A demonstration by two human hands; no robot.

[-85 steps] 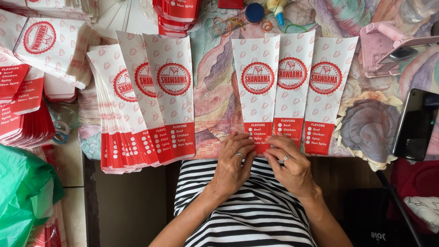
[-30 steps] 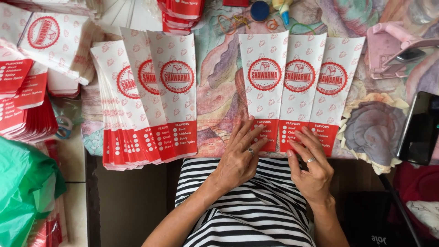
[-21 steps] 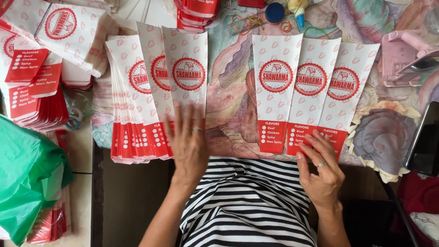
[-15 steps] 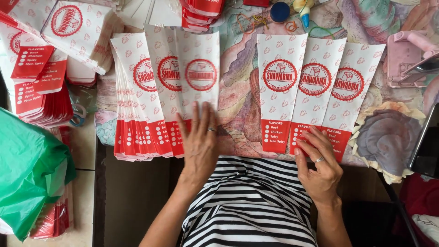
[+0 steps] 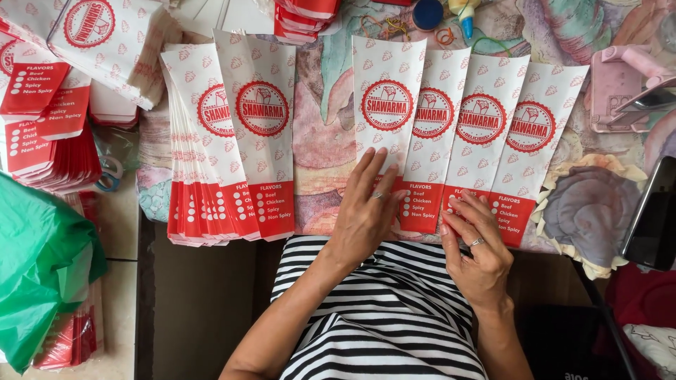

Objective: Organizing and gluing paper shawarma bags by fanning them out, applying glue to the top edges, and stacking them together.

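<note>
Several long white paper sleeves with a red round stamp and red bottom panel lie fanned and overlapping on the patterned cloth [image 5: 325, 148]. My left hand [image 5: 367, 214] lies flat, fingers spread, on the leftmost sleeve [image 5: 386, 91] of this fan. My right hand [image 5: 477, 248] rests its fingertips on the red lower ends of the sleeves at the right [image 5: 522, 148]. To the left lies a thick fanned stack of the same sleeves [image 5: 225, 141], a hand's width from my left hand. Neither hand grips anything.
More sleeve piles lie at the far left [image 5: 42, 134] and top left [image 5: 105, 35]. A green plastic bag [image 5: 39, 281] is at lower left. A pink stand [image 5: 623, 77] and a dark phone [image 5: 655, 214] are on the right. A blue cap [image 5: 427, 13] and rubber bands [image 5: 386, 28] sit at the top.
My left hand reached to the left stack, drew one sleeve off it and laid it at the left end of the right fan. My right hand stayed on the fan's lower edge.
</note>
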